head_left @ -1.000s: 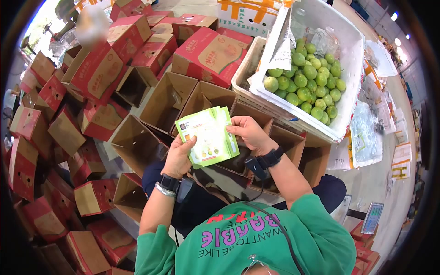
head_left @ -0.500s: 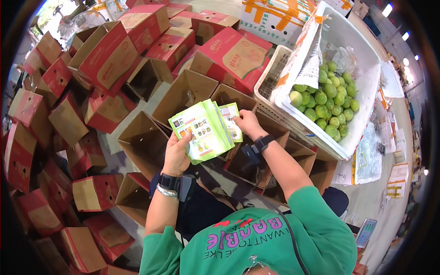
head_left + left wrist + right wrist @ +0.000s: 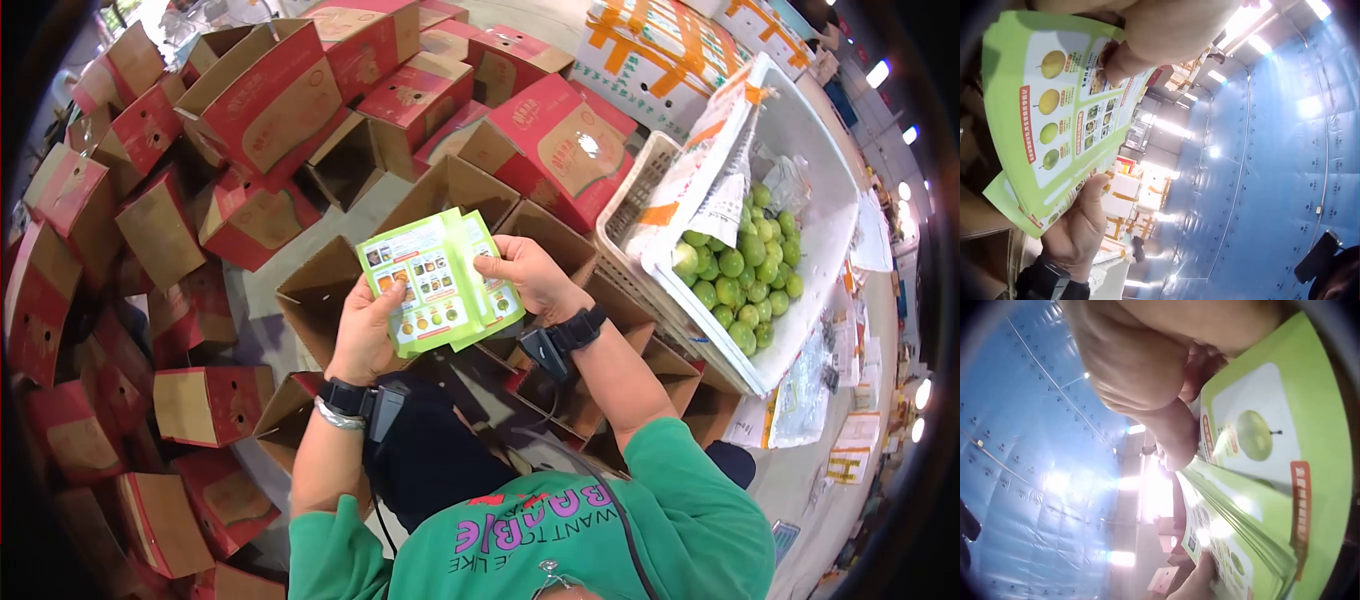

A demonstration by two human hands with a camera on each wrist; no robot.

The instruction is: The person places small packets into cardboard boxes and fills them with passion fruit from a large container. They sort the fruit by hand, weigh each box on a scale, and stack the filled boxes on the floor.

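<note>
The work in hand looks like parting a stack of green-edged leaflets (image 3: 430, 285), held in front of the body, over the open cartons (image 3: 315, 300). The left hand (image 3: 365, 325) grips the left edge of the stack, its thumb flat on the printed top face. The right hand (image 3: 535, 275) pinches the right part, thumb on top, where some leaflets sit offset to the right and overlap the rest. The right wrist view shows several thin edges fanned just below that thumb.

To do this well, the left hand should be the steady clamp, firm enough that the stack does not splay, yet light enough not to crease the paper. The right thumb would best take one edge at a time with a small sideways push, since glossy sheets likely cling together and could come away double. Keeping the stack tilted toward the eyes helps in checking each edge. A loose grip might drop sheets into the cartons, near the box of green fruit (image 3: 765, 260) at the right.
</note>
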